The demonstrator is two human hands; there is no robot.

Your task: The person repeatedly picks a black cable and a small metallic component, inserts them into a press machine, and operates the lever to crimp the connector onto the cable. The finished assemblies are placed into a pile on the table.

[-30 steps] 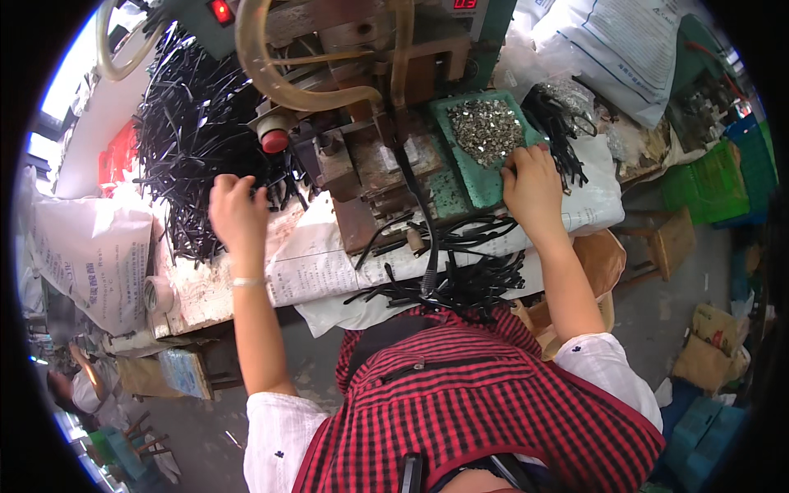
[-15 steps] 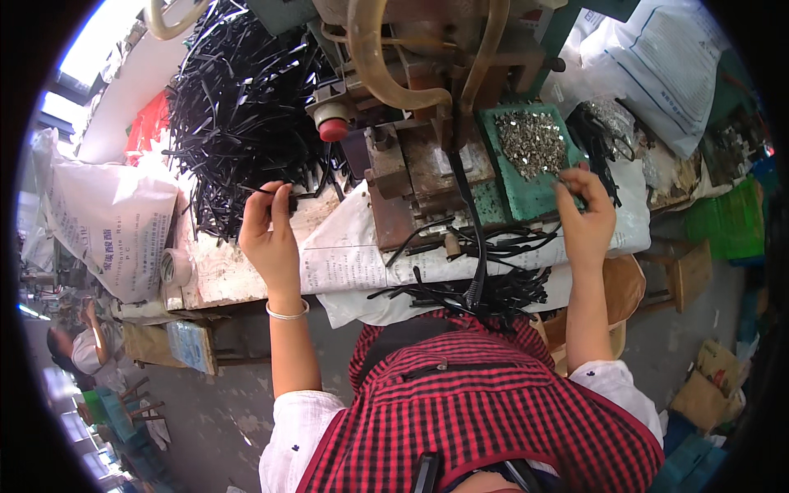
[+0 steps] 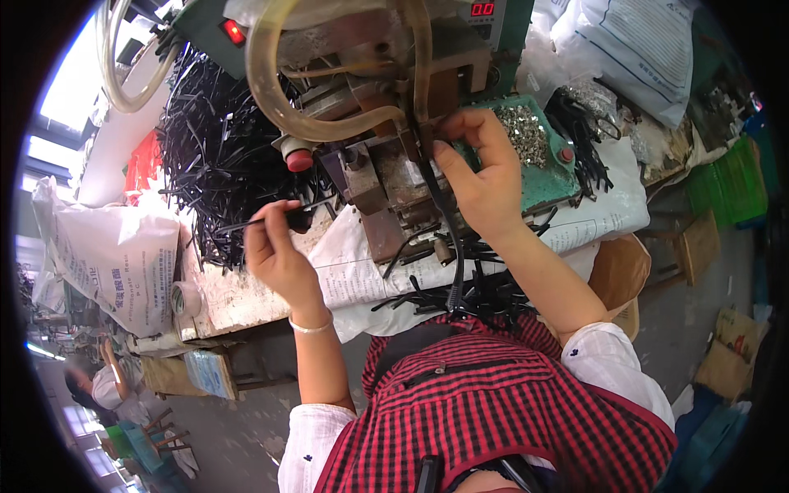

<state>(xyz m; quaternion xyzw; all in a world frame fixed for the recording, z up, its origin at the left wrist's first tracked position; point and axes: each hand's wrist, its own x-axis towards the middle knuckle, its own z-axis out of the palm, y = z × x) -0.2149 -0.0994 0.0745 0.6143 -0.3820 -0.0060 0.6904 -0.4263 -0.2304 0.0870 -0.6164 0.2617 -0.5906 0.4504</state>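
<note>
My left hand [image 3: 283,255] pinches a thin black plastic strip [image 3: 238,227], shaped like a glasses temple, at the near edge of a large heap of similar temples [image 3: 218,148]. My right hand [image 3: 486,172] reaches to the bench machine [image 3: 403,168], its thumb and forefinger closed at the upright working head; whatever they hold there is too small or hidden to make out. To the right of the machine, a green tray [image 3: 546,191] carries a pile of small shiny metal parts [image 3: 523,135], partly behind my right hand.
A red push button [image 3: 299,160] and thick yellowish hoses [image 3: 267,82] are on the machine. A black cable [image 3: 448,222] hangs down its front. More black temples [image 3: 460,296] lie at the near bench edge. White sacks [image 3: 115,255] stand left; a brown paper-lined container [image 3: 620,275] is right.
My right hand has moved left from the tray to the machine's working head. My left hand keeps its pinch, with a longer strip now showing. The whole view has shifted slightly.
</note>
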